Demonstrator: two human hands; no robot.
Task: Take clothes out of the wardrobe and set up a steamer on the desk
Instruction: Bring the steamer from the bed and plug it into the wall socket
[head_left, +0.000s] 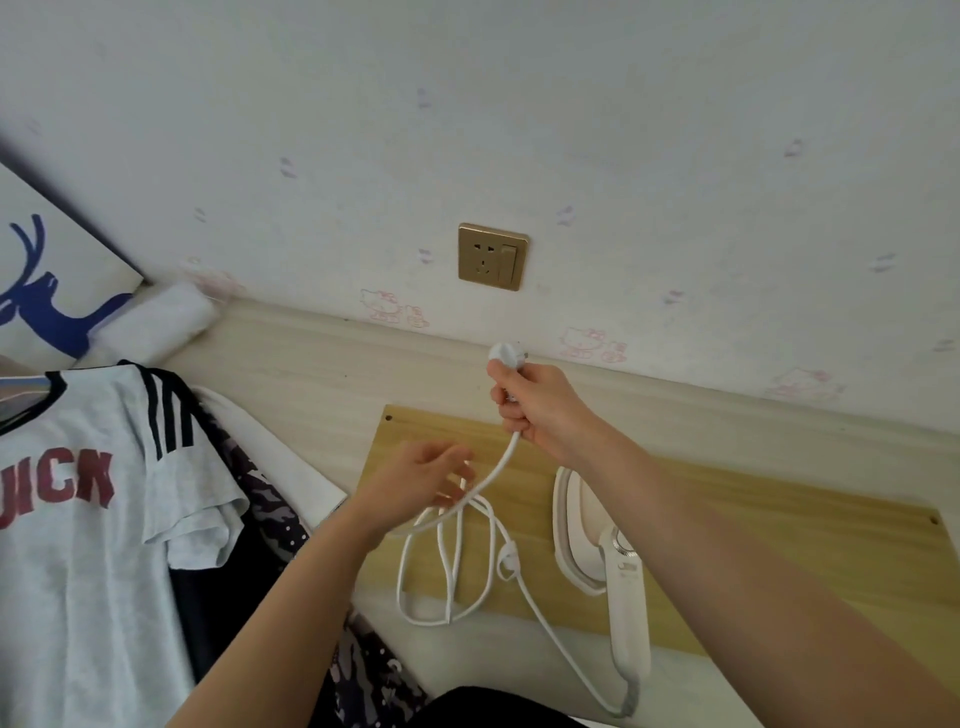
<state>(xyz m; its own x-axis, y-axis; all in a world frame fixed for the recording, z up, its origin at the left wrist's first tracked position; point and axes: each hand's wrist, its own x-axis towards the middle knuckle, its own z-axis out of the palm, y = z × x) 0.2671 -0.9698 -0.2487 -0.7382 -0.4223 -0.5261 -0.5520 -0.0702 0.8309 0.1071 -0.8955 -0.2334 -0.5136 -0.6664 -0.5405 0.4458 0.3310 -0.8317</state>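
Right hand (540, 410) grips one white plug (503, 355); left hand (426, 475), fingers relaxed, touches the cord (488, 480). One white steamer (597, 540) lies flat on the desk (779, 519).

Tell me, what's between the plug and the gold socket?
Nothing but bare wallpapered wall, in the head view. The right hand holds the plug below the socket.

White steamer (602, 545) and cord (452, 561), gold socket (492, 256), grey red-lettered T-shirt (88, 519), pale cat-print wallpaper (519, 130)
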